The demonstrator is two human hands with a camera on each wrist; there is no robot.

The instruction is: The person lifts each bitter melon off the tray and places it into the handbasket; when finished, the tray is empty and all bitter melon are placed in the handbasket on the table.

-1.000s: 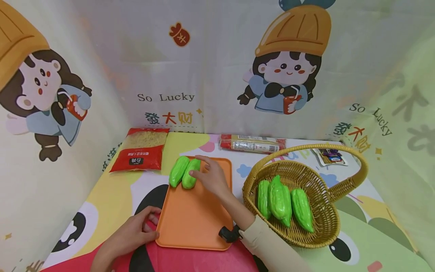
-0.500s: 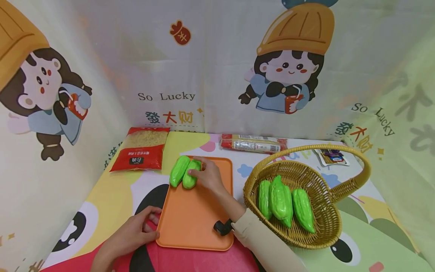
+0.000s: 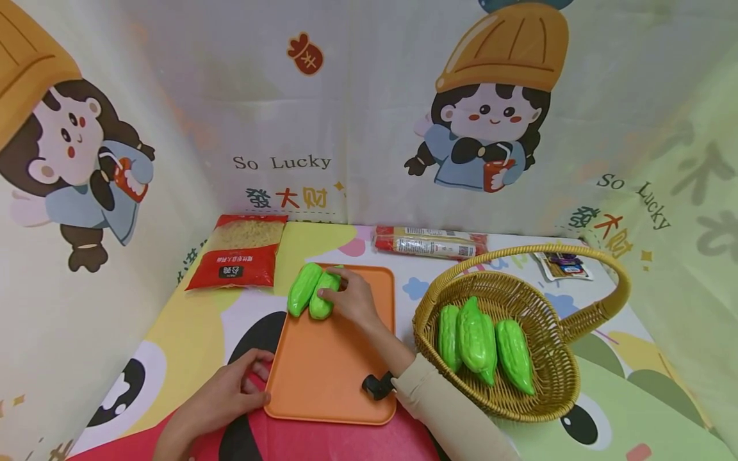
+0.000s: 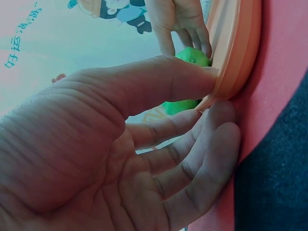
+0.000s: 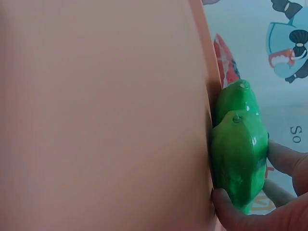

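Right wrist: glossy green vegetable (image 5: 239,156).

head: bright, even, diffuse, mostly sharp; overhead light, judging by glints on green vegetables (image 3: 302,291); soft shadows, stretched edges | left wrist: hazy, washed-out upper left, softness in wall print (image 4: 122,12), near-dark lower-right corner | right wrist: dimmer, muted color, low contrast across tray (image 5: 110,115), shadow along far edge
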